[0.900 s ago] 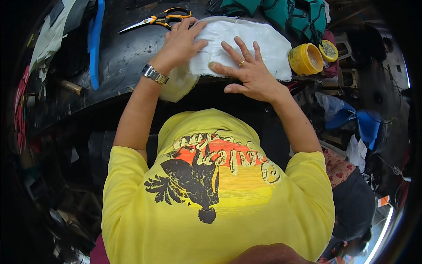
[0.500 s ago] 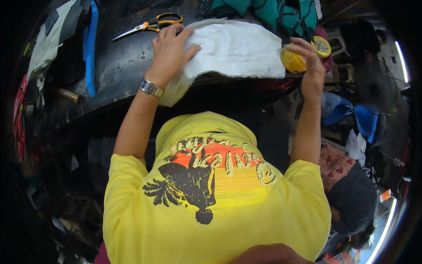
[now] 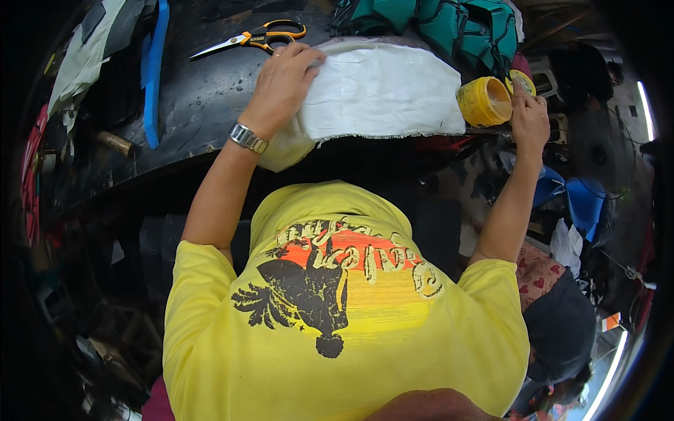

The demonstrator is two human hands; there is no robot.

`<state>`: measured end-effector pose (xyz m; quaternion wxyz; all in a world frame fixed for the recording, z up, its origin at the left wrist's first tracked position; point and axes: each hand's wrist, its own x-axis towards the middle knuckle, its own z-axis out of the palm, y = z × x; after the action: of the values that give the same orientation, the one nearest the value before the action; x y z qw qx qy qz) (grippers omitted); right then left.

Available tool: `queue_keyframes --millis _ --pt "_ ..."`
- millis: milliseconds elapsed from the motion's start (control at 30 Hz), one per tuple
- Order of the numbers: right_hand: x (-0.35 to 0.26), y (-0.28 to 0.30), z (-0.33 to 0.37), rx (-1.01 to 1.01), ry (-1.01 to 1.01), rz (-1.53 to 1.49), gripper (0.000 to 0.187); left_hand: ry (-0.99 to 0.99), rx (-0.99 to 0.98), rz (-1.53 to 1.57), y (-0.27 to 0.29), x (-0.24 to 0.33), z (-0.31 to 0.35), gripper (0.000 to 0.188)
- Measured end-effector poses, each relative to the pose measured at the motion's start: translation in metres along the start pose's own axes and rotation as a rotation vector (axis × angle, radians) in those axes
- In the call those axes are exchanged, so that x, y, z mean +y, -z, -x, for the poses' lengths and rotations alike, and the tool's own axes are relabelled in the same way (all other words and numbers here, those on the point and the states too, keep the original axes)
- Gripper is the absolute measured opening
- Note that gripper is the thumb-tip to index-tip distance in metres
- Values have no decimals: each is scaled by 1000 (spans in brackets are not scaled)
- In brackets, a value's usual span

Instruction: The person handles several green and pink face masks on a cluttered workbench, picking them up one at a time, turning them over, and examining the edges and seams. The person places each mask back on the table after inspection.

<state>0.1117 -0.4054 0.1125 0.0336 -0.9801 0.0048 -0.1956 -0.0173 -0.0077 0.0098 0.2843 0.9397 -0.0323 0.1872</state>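
A white cloth piece (image 3: 386, 91) with a frayed near edge lies along the edge of the dark table. My left hand (image 3: 284, 84) is at its left end, fingers closed together on the cloth's margin. Scissors (image 3: 270, 35) with orange and black handles lie just beyond that hand. Past the cloth's right end, an open yellow tub (image 3: 481, 102) lies tilted, its mouth facing right. My right hand (image 3: 530, 119) is beside it, empty, with the index finger stretched onto a yellow round lid (image 3: 525, 78) and the other fingers bent; the fingertip's contact is partly hidden.
Green bags (image 3: 470, 31) sit at the back of the table (image 3: 203, 105). Blue strips (image 3: 152, 91) and pale cloth scraps (image 3: 81, 70) lie at the left, near a wooden stick (image 3: 114, 143). Another person in a dark cap (image 3: 562, 323) is low at the right, below blue items (image 3: 586, 203).
My right hand has moved right, from in front of the yellow tub to the lid, uncovering the tub. The fingers of my left hand have drawn together at the cloth's edge.
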Motion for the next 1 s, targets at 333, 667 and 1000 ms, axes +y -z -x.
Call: queue_keyframes --millis 333,667,1000 --pt "-88 32 53 -362 604 -371 39 29 -84 47 3 -5 -14 37" --pt "-184 -92 62 -163 902 -43 64 25 -117 34 4 -13 -11 42" --pt "-195 -93 66 -212 1100 -71 79 4 -167 164 -1 -37 -17 39"
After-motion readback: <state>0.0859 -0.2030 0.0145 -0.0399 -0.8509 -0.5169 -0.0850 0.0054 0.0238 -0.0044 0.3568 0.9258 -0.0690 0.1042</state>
